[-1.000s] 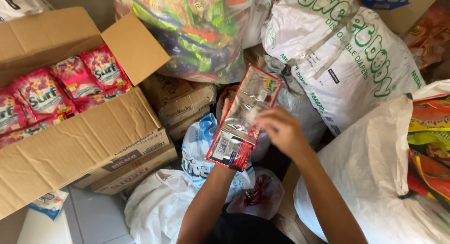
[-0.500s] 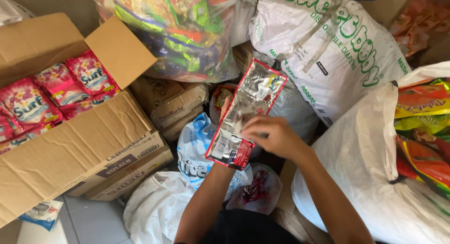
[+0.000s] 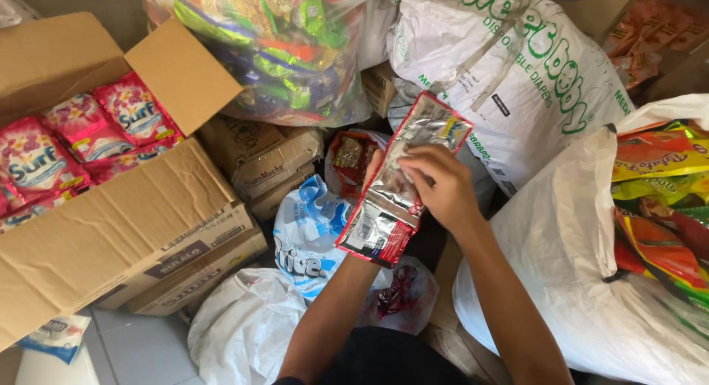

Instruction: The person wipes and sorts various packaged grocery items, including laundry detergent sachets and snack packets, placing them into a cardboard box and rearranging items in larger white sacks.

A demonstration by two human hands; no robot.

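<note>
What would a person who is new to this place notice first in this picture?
In the middle, the right hand and left hand hold up a strip of silver sachets with red edges. At the left, an open box shows pink packets. Big bags crowd the rest: a clear bag of colourful snacks at the top and a white sack with green print beside it.

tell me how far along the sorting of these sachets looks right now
Done: an open cardboard box already holds pink packets. In hand: the right hand fingers a silver and red sachet strip; the left hand supports it from behind. Left: sacks of goods around the person remain full.
</note>
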